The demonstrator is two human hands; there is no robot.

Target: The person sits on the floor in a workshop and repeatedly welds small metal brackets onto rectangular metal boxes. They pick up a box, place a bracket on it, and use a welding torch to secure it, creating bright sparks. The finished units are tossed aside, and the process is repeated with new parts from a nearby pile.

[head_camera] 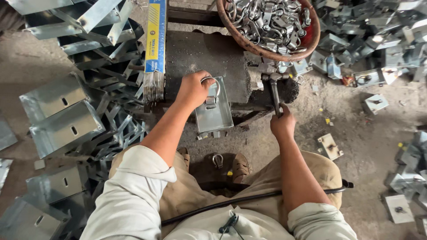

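Left hand presses down on the metal ring atop the small steel plate at the table's near edge, fingers curled over it. Right hand grips the hammer handle tight, head resting at the table's right corner.

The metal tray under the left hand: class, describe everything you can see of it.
The tray is a shallow rectangular pan of shiny grey sheet metal with raised edges. It lies flat on the dark work block, overhanging its near edge. A U-shaped shackle sits at its far end, where the left hand grips it.
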